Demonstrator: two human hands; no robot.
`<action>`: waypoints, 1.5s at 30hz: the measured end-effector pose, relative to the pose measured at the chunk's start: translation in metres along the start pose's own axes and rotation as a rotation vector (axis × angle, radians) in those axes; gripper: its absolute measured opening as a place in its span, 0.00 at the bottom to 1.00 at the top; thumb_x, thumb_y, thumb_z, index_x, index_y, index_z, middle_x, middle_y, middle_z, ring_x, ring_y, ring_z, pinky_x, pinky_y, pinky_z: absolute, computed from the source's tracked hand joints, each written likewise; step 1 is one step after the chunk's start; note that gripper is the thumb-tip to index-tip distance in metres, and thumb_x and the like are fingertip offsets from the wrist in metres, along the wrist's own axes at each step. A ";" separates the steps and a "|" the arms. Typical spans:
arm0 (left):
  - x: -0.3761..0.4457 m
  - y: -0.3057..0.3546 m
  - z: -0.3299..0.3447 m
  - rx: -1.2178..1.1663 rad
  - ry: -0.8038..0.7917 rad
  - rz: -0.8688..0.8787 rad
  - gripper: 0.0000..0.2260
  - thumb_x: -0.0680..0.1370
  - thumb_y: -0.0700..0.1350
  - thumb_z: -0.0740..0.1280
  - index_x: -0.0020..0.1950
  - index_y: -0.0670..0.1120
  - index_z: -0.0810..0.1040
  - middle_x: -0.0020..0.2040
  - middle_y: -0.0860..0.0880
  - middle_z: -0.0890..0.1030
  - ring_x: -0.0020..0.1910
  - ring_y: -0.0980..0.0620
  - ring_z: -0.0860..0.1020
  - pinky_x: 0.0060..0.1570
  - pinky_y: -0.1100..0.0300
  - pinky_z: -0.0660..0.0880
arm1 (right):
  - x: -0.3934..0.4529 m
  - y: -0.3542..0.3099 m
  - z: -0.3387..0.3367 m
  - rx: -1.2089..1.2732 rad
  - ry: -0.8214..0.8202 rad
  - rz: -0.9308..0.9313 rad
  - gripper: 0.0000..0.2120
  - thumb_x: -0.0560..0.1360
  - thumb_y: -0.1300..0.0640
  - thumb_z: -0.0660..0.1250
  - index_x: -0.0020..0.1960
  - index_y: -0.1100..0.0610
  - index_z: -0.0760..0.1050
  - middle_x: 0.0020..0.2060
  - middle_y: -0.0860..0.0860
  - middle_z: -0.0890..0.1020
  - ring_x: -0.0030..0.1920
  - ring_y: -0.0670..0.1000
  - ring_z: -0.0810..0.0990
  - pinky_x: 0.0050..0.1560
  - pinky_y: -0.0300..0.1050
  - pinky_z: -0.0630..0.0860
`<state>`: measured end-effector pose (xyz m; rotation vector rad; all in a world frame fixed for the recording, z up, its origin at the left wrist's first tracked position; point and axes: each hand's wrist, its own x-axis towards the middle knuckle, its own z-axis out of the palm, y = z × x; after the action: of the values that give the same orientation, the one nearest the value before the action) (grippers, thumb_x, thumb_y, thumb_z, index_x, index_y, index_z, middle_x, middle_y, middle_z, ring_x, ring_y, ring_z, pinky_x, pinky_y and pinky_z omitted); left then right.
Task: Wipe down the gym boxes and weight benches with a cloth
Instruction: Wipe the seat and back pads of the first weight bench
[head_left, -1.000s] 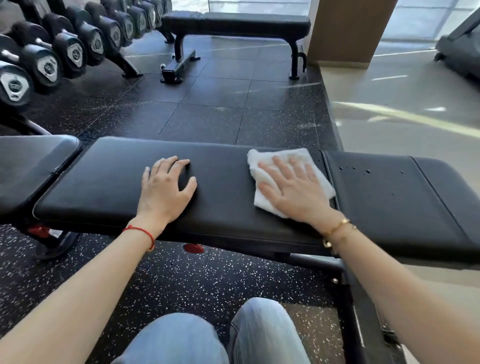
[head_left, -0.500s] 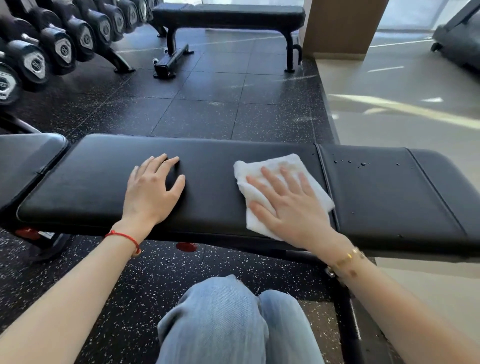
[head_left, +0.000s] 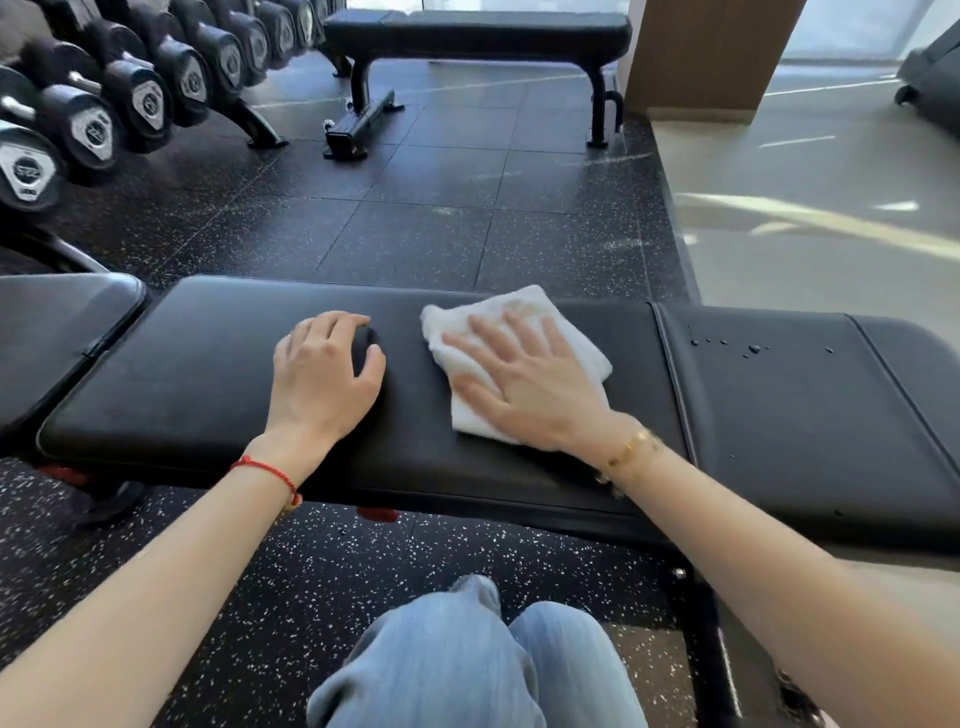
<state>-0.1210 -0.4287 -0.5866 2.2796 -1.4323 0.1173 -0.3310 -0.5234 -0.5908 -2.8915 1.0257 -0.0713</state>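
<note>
White cloth (head_left: 519, 358) has slid left toward the braced left hand (head_left: 322, 379); right hand (head_left: 524, 395), fingers flat, pressing not gripping, should sweep the bench pad (head_left: 208, 384) evenly, then droplets (head_left: 727, 345) right of it.

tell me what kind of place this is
Almost certainly a gym: a rack of dumbbells at the far left, padded weight benches and speckled rubber floor tiles.

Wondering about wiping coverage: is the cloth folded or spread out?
Folded: the white terry cloth shows doubled layers beneath the flat right hand.
</note>
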 end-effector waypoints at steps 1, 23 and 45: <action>0.007 0.003 0.002 0.012 0.015 0.018 0.17 0.79 0.47 0.64 0.66 0.45 0.76 0.66 0.45 0.77 0.68 0.42 0.71 0.70 0.46 0.63 | -0.006 0.005 0.001 0.025 0.001 -0.020 0.27 0.80 0.35 0.41 0.78 0.34 0.47 0.80 0.44 0.50 0.80 0.55 0.43 0.77 0.61 0.40; 0.060 0.021 0.019 0.128 -0.229 -0.157 0.22 0.79 0.49 0.56 0.73 0.44 0.66 0.76 0.45 0.65 0.78 0.45 0.60 0.76 0.36 0.52 | 0.077 0.110 -0.052 0.174 -0.394 0.095 0.30 0.77 0.32 0.43 0.75 0.41 0.61 0.55 0.49 0.78 0.54 0.58 0.78 0.53 0.55 0.72; 0.065 0.023 0.019 0.145 -0.365 -0.201 0.25 0.77 0.46 0.57 0.74 0.41 0.64 0.76 0.42 0.63 0.79 0.41 0.57 0.75 0.32 0.50 | 0.128 0.101 -0.047 0.519 -0.682 0.063 0.25 0.80 0.34 0.49 0.73 0.41 0.64 0.50 0.47 0.77 0.50 0.54 0.79 0.52 0.54 0.74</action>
<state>-0.1139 -0.4989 -0.5769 2.6532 -1.3875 -0.2791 -0.2985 -0.6851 -0.5495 -2.1550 0.8029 0.5292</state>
